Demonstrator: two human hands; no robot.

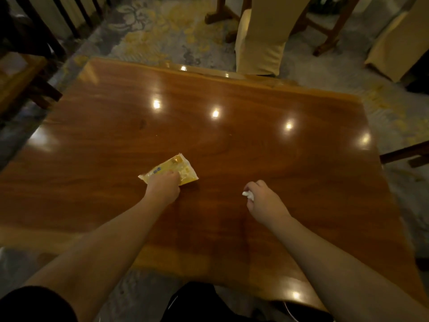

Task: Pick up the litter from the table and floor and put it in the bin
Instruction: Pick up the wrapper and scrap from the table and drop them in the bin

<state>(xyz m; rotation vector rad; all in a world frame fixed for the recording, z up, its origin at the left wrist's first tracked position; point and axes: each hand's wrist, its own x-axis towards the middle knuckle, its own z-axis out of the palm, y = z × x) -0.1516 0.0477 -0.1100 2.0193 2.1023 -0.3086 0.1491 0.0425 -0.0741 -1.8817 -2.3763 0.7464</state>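
Note:
A yellow snack wrapper (173, 166) lies flat on the glossy wooden table (255, 159), a little left of centre. My left hand (163, 187) rests on the wrapper's near edge with its fingers curled onto it. To the right, my right hand (262, 202) hovers just above the table, closed around a small crumpled white tissue (248, 194) that sticks out by the thumb. No bin is in view.
Chairs with cream fabric covers (260, 43) stand past the table's far edge on a patterned carpet (162, 31). Dark wooden chairs (25, 73) stand at the left. A wooden rail (404, 154) juts in at the right. My dark trousers (197, 303) show at the bottom.

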